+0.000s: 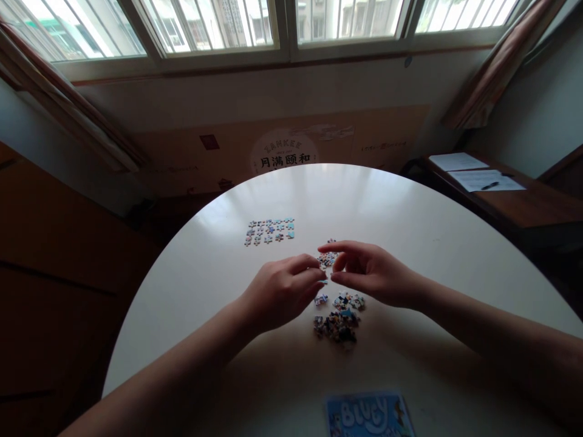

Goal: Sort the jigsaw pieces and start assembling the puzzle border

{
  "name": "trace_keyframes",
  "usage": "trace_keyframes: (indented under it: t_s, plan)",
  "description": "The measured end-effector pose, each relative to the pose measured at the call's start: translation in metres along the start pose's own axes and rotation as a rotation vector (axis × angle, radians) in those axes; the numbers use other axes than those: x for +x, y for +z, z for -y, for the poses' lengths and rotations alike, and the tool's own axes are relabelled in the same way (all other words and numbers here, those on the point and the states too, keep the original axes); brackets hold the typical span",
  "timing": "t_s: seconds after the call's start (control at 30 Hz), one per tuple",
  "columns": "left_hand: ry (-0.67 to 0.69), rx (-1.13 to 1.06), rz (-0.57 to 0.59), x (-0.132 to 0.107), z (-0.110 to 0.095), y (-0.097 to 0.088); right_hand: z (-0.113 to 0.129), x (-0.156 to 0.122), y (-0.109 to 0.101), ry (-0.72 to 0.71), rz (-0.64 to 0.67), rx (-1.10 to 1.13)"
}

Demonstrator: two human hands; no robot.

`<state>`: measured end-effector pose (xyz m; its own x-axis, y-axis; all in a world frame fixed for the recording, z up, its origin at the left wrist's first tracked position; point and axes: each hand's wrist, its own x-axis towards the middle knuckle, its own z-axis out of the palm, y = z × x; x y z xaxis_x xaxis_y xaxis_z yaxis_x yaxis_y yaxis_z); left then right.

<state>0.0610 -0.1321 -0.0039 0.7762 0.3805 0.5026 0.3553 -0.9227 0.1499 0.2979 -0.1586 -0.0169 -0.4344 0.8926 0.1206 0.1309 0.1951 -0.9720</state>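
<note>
My left hand (286, 290) is over the middle of the round table, its fingers closed together around a small light-blue jigsaw puzzle piece (324, 281), mostly covered by the fingertips. Facing it, my right hand (368, 270) has its index finger and thumb stretched apart, with nothing visible between them. Just behind the fingertips lies a small heap of puzzle pieces (327, 260). Nearer to me are a single piece (321, 300), a loose group of pieces (350, 300) and a darker heap (339, 328). Rows of separate pieces (269, 231) are laid out beyond my left hand.
The white round table (191, 291) has a curved far edge. A blue "Bluey" box (368, 416) lies at the near edge. To the right, a brown desk (537, 206) carries papers (460, 161) and a pen (490, 186). Windows and curtains are behind.
</note>
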Motion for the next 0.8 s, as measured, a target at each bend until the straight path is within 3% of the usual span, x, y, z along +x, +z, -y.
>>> trace_keyframes:
  t_s: [0.4, 0.6, 0.8]
  plan:
    - [0.034, -0.109, 0.363, -0.001, 0.006, -0.005, -0.004, 0.01, -0.039, -0.119, -0.526, -0.168]
    - [-0.061, -0.073, 0.475, 0.0, 0.008, -0.013, -0.019, 0.017, -0.057, -0.092, -0.651, -0.136]
    - [-0.29, 0.069, 0.477, -0.002, 0.04, -0.021, -0.029, 0.021, -0.064, -0.055, -0.655, -0.12]
